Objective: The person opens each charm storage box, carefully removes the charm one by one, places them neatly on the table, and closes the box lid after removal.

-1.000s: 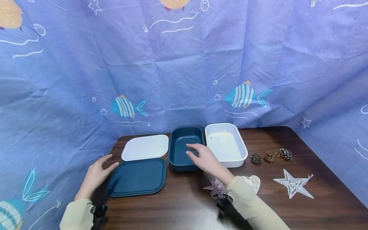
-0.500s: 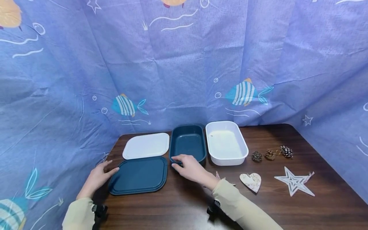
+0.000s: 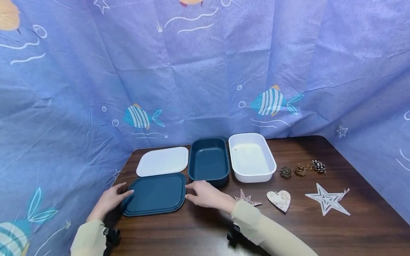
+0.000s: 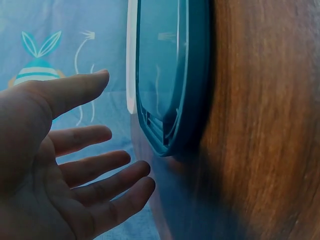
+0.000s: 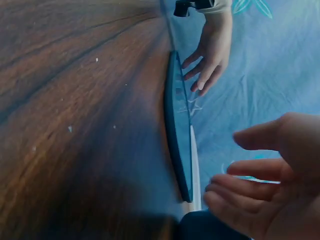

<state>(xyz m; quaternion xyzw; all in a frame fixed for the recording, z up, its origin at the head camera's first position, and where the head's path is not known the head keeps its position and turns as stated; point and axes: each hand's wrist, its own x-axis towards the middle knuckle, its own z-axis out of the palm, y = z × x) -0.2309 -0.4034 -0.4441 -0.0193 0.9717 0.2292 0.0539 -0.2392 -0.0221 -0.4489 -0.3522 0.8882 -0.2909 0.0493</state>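
A dark blue lid (image 3: 154, 195) lies flat on the wooden table, with a hand at each end. At its left end is my left hand (image 3: 110, 200), thumb and fingers spread apart; the left wrist view shows a gap between the fingertips (image 4: 145, 170) and the lid's corner. My right hand (image 3: 205, 195) is beside the lid's right edge, its fingers loosely extended and nothing held; in the right wrist view the palm (image 5: 285, 185) is apart from the lid. Behind the right hand stands a dark blue container (image 3: 209, 160). A white lid (image 3: 162, 161) lies behind the blue one.
A white container (image 3: 252, 156) stands right of the blue one. Nearer on the right are a glittery star (image 3: 246, 200), a heart ornament (image 3: 279, 201) and a white star (image 3: 328, 200). Pine cones (image 3: 300, 170) sit in a row behind them. A blue curtain (image 3: 205, 71) closes off the back.
My right hand has moved from above the blue container down and left to the blue lid's right edge, uncovering the heart. My left hand has hardly moved.
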